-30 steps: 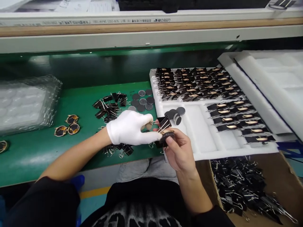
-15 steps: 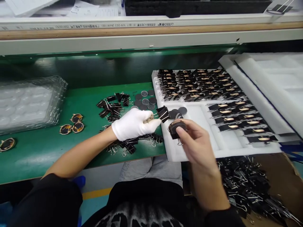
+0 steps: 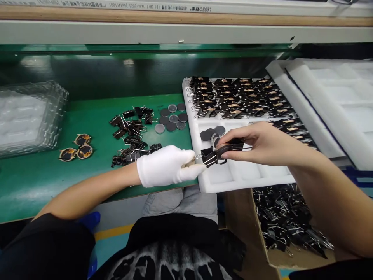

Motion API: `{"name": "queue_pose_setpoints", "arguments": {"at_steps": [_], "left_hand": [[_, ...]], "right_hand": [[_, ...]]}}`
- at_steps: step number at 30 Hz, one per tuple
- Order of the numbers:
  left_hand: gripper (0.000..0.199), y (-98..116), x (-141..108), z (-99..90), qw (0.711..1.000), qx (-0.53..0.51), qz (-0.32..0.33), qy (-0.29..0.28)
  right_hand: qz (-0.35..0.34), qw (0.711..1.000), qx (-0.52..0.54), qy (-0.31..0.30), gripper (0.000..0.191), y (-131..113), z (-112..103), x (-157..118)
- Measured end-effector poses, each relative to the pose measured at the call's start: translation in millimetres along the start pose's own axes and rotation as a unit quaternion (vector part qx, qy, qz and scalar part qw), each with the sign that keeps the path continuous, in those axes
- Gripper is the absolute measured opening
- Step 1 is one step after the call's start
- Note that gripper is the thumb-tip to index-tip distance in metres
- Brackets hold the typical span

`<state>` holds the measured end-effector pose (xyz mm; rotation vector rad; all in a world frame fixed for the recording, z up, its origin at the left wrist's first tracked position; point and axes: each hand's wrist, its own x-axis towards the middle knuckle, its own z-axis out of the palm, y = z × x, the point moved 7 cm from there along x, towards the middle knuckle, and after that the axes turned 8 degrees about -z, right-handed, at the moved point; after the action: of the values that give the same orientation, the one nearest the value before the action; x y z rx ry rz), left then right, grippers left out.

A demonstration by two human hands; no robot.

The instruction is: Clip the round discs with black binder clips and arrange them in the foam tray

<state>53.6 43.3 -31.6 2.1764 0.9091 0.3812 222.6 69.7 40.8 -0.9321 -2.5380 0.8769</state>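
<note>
My left hand [image 3: 167, 165], in a white glove, pinches the wire handles of a black binder clip [image 3: 208, 157]. The clip's jaws are against the near edge of a round dark disc piece [image 3: 223, 150]. Bare fingers of my right hand [image 3: 258, 144] grip that piece from the right, thumb below and index finger above. A second black binder clip [image 3: 237, 144] sits on the piece's right side, partly covered by my fingers. Grey and black discs [image 3: 207, 134] lie in the white foam tray [image 3: 205, 182] just behind the piece.
Loose binder clips [image 3: 128, 126] and round discs [image 3: 173, 118] lie on the green table [image 3: 96, 182]. Three gold-rimmed round pieces [image 3: 84, 151] are at left, near stacked clear trays [image 3: 32, 116]. Clipped pieces [image 3: 233, 97] fill the tray's back. A cardboard box [image 3: 259, 233] holds many clips.
My right hand has turned, bringing the round piece against the clip in my left hand. My left hand has moved slightly toward me. The view has tilted down a little.
</note>
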Motion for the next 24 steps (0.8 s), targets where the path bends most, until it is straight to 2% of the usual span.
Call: {"name": "queue_pose_setpoints", "arguments": {"at_steps": [9, 13, 18, 21, 24], "left_hand": [[0.043, -2.6, -1.7, 13.1, 0.999, 0.041, 0.0, -0.019], [0.044, 3.3, -3.7, 19.6, 0.998, 0.052, -0.002, -0.031], [0.042, 4.0, -3.2, 17.1, 0.998, 0.035, -0.01, -0.058], [0.032, 6.9, -5.7, 11.0, 0.995, -0.013, 0.004, -0.1], [0.04, 10.7, -5.8, 5.3, 0.983, -0.125, -0.025, -0.129]], "right_hand": [[0.021, 0.999, 0.044, 0.0, 0.015, -3.4, 7.1, -1.8], [0.069, 0.992, 0.107, -0.011, 0.012, -2.4, 14.5, -2.8], [0.07, 0.991, 0.116, 0.014, 0.012, -5.2, 15.9, -9.7], [0.058, 0.988, 0.116, 0.086, 0.013, -14.1, 13.8, -17.7], [0.053, 0.965, 0.15, 0.206, 0.022, -21.4, 14.3, -32.2]]}}
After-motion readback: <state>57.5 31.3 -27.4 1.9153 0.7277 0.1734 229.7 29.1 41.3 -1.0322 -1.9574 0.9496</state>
